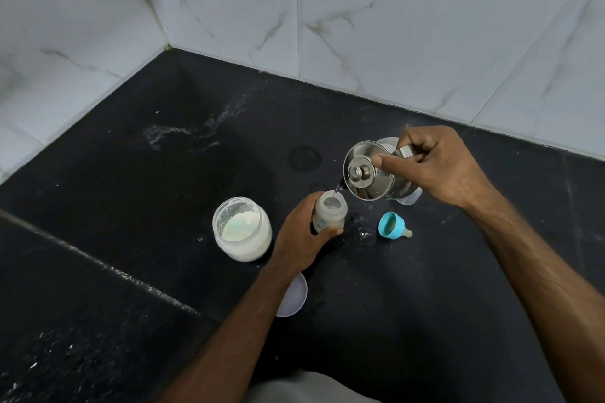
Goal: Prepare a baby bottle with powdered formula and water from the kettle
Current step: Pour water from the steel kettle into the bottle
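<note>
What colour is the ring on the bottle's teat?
Bright blue. The ring lies on the black counter; the head view shows it.

Lighting dim, cool, diffuse; source not visible. White marble-veined wall tiles brightest area. Black stone countertop absorbs light, near-black at bottom edge. Soft dark shadow under both forearms. Bright specular glare on polished steel kettle lid. Wide-angle bending of tile joints toward edges. Centre sharp, corners slightly soft.
</note>
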`<state>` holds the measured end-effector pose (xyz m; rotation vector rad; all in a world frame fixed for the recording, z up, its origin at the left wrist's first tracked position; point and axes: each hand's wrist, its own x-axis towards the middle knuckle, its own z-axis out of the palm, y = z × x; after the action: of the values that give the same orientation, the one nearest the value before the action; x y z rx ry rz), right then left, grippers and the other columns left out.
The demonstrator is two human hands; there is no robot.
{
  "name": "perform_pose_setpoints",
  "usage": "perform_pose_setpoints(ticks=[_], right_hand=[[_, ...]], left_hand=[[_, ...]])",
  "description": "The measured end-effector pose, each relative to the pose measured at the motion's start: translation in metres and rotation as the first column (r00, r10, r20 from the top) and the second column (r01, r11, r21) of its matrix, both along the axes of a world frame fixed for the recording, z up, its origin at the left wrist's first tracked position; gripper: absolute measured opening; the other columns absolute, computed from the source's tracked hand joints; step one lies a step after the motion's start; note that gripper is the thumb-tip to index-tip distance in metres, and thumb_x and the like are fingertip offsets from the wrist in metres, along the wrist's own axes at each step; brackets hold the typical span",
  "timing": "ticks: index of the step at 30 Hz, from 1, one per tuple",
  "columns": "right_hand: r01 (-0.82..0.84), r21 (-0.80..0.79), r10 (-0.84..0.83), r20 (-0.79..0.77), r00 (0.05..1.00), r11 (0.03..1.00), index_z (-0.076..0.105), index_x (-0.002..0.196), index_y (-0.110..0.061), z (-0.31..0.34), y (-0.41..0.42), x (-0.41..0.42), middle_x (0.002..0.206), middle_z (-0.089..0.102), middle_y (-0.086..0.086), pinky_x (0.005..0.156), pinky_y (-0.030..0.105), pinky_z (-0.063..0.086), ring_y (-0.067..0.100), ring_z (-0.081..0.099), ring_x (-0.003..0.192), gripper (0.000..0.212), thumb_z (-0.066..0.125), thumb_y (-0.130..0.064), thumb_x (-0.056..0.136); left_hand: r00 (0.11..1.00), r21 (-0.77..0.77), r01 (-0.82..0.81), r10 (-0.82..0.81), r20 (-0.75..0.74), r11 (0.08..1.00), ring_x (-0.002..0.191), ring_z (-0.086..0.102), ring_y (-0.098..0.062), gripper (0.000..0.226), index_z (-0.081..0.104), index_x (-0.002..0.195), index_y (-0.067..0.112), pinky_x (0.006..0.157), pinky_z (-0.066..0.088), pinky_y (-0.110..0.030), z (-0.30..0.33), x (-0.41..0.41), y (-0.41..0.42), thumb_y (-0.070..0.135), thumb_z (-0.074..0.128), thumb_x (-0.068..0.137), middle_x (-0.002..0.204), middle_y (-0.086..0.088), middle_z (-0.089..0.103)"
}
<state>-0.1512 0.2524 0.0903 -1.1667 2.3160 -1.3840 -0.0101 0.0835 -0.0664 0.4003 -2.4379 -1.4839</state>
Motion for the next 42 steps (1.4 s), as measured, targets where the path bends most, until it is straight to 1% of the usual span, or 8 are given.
perform_pose_setpoints(ticks=[4,11,15,20,25,30,38,42], right_hand=[[-0.001,0.0,0.001,0.008,1.0,1.0,0.047,0.057,-0.013,0.0,0.0,0.001,0.044,0.039,-0.011,0.045,0.012,0.03,0.007,0.033,0.041,0.041,0.076,-0.026,0.082],[-0.007,0.002,0.007,-0.01,1.0,1.0,0.048,0.058,-0.005,-0.001,0.001,0.001,0.047,0.039,-0.004,0.045,0.022,0.03,0.009,0.033,0.043,0.043,0.075,-0.028,0.082],[-0.009,-0.006,0.009,0.0,1.0,1.0,0.047,0.057,-0.009,-0.002,0.001,0.0,0.046,0.038,-0.01,0.045,0.017,0.029,0.008,0.033,0.043,0.042,0.076,-0.027,0.082],[-0.014,-0.013,0.014,0.002,1.0,1.0,0.047,0.058,-0.008,-0.004,0.001,-0.001,0.045,0.039,-0.01,0.044,0.015,0.029,0.007,0.033,0.042,0.042,0.076,-0.026,0.082],[-0.009,-0.014,0.009,0.018,1.0,1.0,0.045,0.056,-0.016,-0.008,0.002,0.0,0.044,0.039,-0.011,0.044,0.013,0.028,0.006,0.032,0.041,0.042,0.076,-0.024,0.083],[-0.005,-0.008,0.005,0.013,1.0,1.0,0.046,0.057,-0.008,-0.009,0.002,0.0,0.045,0.038,-0.01,0.043,0.016,0.028,0.007,0.031,0.042,0.043,0.077,-0.024,0.083],[-0.005,-0.008,0.005,0.012,1.0,1.0,0.047,0.058,-0.007,-0.009,0.002,0.0,0.045,0.039,-0.009,0.043,0.014,0.029,0.008,0.033,0.041,0.042,0.076,-0.024,0.083],[0.008,-0.025,-0.008,0.013,1.0,1.0,0.048,0.059,-0.002,-0.01,0.002,0.001,0.046,0.038,-0.008,0.043,0.016,0.028,0.007,0.032,0.042,0.043,0.076,-0.026,0.082]], left_hand=[[1.0,0.003,0.0,0.0,-0.006,1.0,0.119,0.055,-0.006,0.061,0.051,0.133,0.018,0.105,0.046,-0.033,0.001,0.001,0.0,0.027,0.08,0.08,0.129,0.006,0.06],[1.0,0.0,-0.002,0.002,-0.004,1.0,0.118,0.054,-0.003,0.061,0.05,0.132,0.022,0.104,0.045,-0.029,0.002,0.001,0.001,0.028,0.08,0.08,0.128,0.009,0.059],[1.0,-0.002,-0.004,0.004,0.004,1.0,0.119,0.054,-0.005,0.061,0.05,0.133,0.022,0.105,0.045,-0.03,0.002,0.001,0.001,0.027,0.08,0.08,0.129,0.007,0.058],[1.0,0.004,-0.003,0.003,0.004,1.0,0.12,0.054,-0.008,0.062,0.051,0.133,0.018,0.105,0.045,-0.034,0.003,0.0,0.001,0.026,0.08,0.08,0.13,0.005,0.059],[1.0,0.003,-0.002,0.002,0.008,1.0,0.12,0.054,-0.008,0.062,0.051,0.134,0.018,0.106,0.045,-0.033,0.004,0.001,0.001,0.025,0.08,0.08,0.131,0.004,0.058],[1.0,0.008,0.001,-0.001,0.014,1.0,0.121,0.054,-0.008,0.062,0.05,0.134,0.018,0.106,0.045,-0.035,0.003,0.0,0.001,0.026,0.08,0.08,0.131,0.004,0.058],[1.0,0.0,0.0,0.0,-0.003,1.0,0.118,0.054,-0.003,0.059,0.05,0.13,0.025,0.104,0.046,-0.032,0.004,0.001,0.001,0.028,0.08,0.079,0.128,0.009,0.059],[1.0,0.01,-0.002,0.002,-0.004,1.0,0.119,0.056,-0.009,0.061,0.051,0.133,0.018,0.104,0.047,-0.036,0.003,0.001,0.001,0.025,0.08,0.08,0.129,0.004,0.06]])
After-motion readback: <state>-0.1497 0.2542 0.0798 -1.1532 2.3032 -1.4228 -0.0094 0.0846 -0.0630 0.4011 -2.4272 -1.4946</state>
